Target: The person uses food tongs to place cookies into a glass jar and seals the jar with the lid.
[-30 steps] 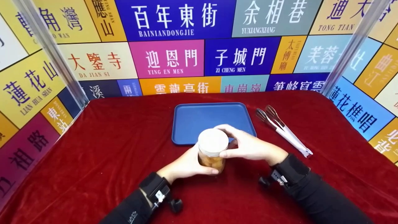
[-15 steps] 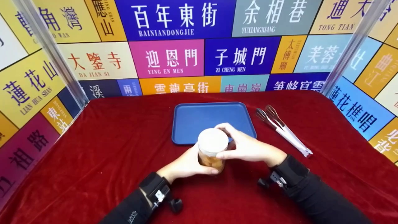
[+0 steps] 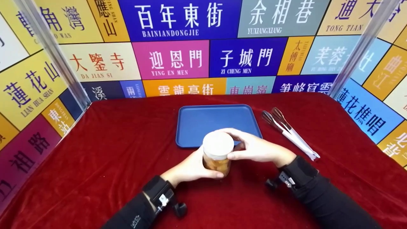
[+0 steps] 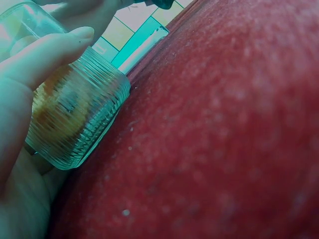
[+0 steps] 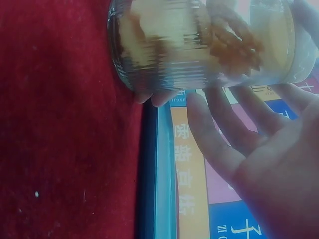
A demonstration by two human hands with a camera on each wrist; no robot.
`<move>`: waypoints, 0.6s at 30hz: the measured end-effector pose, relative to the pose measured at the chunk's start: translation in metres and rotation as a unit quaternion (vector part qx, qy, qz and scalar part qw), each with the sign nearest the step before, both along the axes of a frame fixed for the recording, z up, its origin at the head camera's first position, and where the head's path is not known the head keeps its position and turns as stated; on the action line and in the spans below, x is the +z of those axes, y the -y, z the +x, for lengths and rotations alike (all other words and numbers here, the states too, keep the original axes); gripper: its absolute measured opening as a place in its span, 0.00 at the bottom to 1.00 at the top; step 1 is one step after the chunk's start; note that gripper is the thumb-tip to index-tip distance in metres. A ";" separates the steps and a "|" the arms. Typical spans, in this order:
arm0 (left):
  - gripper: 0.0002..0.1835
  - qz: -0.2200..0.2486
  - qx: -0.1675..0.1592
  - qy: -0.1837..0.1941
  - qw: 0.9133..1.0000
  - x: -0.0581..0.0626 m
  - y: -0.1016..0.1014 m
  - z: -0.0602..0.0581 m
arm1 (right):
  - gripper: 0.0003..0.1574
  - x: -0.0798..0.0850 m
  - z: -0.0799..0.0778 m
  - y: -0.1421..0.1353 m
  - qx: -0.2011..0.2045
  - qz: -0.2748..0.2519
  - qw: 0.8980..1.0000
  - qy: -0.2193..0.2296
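Note:
A clear ribbed jar (image 3: pixel 217 166) with brownish-yellow food inside stands upright on the red cloth, topped by a white lid (image 3: pixel 218 143). My left hand (image 3: pixel 190 169) grips the jar's body low down, its thumb across the near side. Around the lid, from the right, curve the thumb and fingers of my right hand (image 3: pixel 259 149). In the right wrist view, the right fingers (image 5: pixel 214 132) reach behind the jar (image 5: pixel 164 45) toward its lid end. The left wrist view shows the ribbed base of the jar (image 4: pixel 99 99) at the cloth, with the left thumb (image 4: pixel 55 52) over its side.
Behind the jar lies a blue tray (image 3: pixel 197 125), partly covered by the right hand. Tongs (image 3: pixel 295 138) with white handles and dark brown ends lie to its right. Red cloth (image 3: pixel 111 159) covers the table, and a wall of coloured signs (image 3: pixel 178 60) rises at the back.
My right hand turns slightly back and forth at the lid, its thumb now a little farther right. The left hand and jar stay where they were.

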State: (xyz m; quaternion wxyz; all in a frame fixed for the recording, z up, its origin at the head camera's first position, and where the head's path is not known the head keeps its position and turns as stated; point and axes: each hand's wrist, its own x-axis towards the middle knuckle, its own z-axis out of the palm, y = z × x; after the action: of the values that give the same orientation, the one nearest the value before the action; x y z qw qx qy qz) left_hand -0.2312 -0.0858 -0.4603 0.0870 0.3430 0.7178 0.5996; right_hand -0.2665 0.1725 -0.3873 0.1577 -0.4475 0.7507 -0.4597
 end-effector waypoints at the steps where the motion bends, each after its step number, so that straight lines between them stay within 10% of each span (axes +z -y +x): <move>1: 0.54 -0.001 0.000 0.000 1.000 0.000 0.000 0.000 | 0.45 0.000 0.000 0.000 -0.003 0.003 1.000 -0.003; 18: 0.55 -0.005 0.002 0.010 1.000 0.003 0.001 0.002 | 0.45 0.002 0.006 0.005 -0.046 0.011 0.999 -0.021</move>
State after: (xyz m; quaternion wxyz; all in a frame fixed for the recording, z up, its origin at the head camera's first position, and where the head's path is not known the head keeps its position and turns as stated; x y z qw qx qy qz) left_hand -0.2294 -0.0865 -0.4576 0.0950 0.3352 0.7206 0.5995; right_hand -0.2602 0.1672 -0.3856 0.1258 -0.4205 0.7784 -0.4488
